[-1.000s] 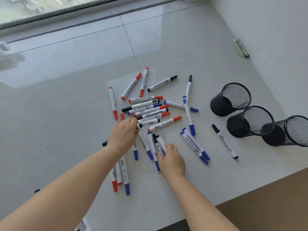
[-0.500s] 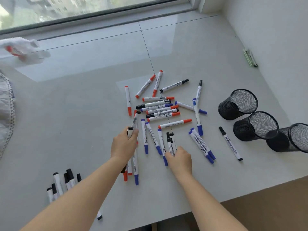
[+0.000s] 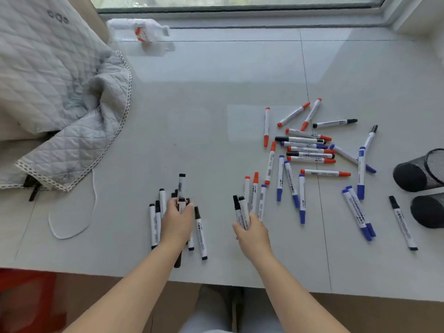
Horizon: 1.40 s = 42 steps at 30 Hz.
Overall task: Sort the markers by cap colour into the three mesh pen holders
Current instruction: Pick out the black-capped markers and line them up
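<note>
Your left hand (image 3: 177, 221) now rests curled on a black-capped marker (image 3: 181, 203) among the black-capped pile (image 3: 200, 233) near the table edge; half a second ago it was lifting that marker from the scatter. Your right hand (image 3: 252, 233) has closed round 2 black-capped markers (image 3: 241, 211), raised off the table. So you are grouping blacks before binning. Farther right, the red and blue markers (image 3: 310, 150) lie unsorted. Only 2 mesh pen holders (image 3: 419, 170) show, tipped over at the right edge; contents cannot be told.
</note>
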### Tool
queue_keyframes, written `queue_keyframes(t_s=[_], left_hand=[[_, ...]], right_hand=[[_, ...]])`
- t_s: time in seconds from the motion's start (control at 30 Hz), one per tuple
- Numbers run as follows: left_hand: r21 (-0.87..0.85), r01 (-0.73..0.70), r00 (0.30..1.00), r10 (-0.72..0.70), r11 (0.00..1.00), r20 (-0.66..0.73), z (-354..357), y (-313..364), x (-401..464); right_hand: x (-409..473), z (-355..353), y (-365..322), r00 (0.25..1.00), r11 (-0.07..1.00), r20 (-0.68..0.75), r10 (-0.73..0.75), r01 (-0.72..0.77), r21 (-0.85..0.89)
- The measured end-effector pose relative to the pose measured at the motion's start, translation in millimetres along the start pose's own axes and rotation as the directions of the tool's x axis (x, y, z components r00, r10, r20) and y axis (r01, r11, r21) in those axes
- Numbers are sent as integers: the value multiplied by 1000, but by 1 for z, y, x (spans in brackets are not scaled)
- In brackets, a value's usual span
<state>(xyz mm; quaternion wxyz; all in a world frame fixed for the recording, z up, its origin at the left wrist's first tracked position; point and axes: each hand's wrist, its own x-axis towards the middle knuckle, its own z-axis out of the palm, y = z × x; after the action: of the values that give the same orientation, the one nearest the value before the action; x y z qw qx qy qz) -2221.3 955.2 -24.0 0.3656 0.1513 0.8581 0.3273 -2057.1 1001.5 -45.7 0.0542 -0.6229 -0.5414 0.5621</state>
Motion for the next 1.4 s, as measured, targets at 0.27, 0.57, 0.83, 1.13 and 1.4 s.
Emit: queue_keyframes(t_s=[0.27,0.57,0.83,1.13,1.4], left_hand=[[261,163,985,-139,952,-107,-68,-67,35],[293,114,993,-101,949,-59,-77,-81,62],[219,26,998,-12,975,-61,-83,-94,55],[389,-6,996,42,921,-85,-84,-101,54],[456,-63,981,138,888,-133,-85,-82,39]], right_hand=[[6,58,-1,994,983,-17,110,-111,-143],[11,84,-10,989,913,-86,119,-143,-383],[10,91,-13,993,891,-119,20,-71,-449],[10,94,-8,991,878,-131,-27,-39,-477],[1,79,-7,991,885,-136,1,-64,-460]])
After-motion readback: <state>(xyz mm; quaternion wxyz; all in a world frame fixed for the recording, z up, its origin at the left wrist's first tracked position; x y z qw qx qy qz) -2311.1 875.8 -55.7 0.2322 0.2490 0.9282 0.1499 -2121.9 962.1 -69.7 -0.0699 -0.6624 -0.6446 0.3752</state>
